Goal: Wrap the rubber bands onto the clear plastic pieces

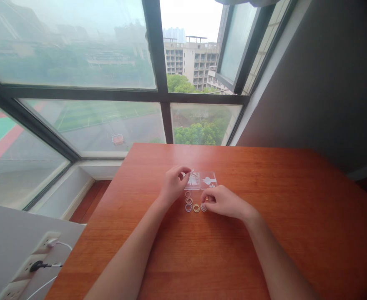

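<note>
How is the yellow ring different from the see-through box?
The yellow ring is round with a hole in the middle; the box has straight edges.
The ring is yellow, while the box is clear with white markings.
The ring is much smaller and lies closer to the person than the box.
Both are on the brown table.

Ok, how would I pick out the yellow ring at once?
On the reddish-brown table, find the open clear box. On the camera wearer's side of it, in the nearest row, the yellow ring lies between two paler rings; its colour sets it apart from both.
</note>
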`<state>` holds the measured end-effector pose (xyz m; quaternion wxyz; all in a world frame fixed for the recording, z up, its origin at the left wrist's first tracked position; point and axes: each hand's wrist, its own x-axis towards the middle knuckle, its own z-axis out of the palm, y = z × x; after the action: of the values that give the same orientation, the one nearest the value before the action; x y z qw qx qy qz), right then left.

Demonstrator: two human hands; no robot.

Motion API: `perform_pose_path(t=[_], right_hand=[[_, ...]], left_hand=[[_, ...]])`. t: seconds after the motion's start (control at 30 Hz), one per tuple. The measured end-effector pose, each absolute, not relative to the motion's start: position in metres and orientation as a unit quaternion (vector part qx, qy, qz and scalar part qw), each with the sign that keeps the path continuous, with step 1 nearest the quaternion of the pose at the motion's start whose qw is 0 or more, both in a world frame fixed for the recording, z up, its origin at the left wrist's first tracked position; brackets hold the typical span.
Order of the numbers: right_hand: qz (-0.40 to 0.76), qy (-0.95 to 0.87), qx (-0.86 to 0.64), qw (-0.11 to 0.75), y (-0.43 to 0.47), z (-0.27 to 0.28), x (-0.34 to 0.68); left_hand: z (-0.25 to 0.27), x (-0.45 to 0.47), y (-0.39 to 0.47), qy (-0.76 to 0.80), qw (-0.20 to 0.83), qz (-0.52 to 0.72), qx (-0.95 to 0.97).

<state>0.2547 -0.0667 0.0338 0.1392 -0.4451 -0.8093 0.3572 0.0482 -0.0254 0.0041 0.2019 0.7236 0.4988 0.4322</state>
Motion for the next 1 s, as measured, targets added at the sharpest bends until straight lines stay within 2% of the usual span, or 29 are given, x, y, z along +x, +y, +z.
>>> perform_pose_path(t=[0.2, 0.47, 0.57, 0.83, 1.0], right_hand=[[0.368, -0.809, -0.448, 0.094, -0.066, 0.028, 0.258], [0.364, -0.811, -0.445, 0.111, -0.064, 0.025, 0.259], [0.352, -0.805, -0.453, 0.150, -0.063, 0.026, 0.258], [0.281, -0.752, -0.501, 0.322, -0.055, 0.030, 0.253], [0.259, -0.726, -0.525, 0.361, -0.053, 0.027, 0.253]], left_hand=[[0.008, 0.047, -0.027, 0.500, 0.212, 0.436, 0.717], [0.010, 0.048, -0.029, 0.500, 0.210, 0.435, 0.719], [0.010, 0.048, -0.030, 0.499, 0.210, 0.434, 0.720], [0.013, 0.051, -0.033, 0.493, 0.228, 0.426, 0.724], [0.016, 0.056, -0.038, 0.473, 0.256, 0.430, 0.725]])
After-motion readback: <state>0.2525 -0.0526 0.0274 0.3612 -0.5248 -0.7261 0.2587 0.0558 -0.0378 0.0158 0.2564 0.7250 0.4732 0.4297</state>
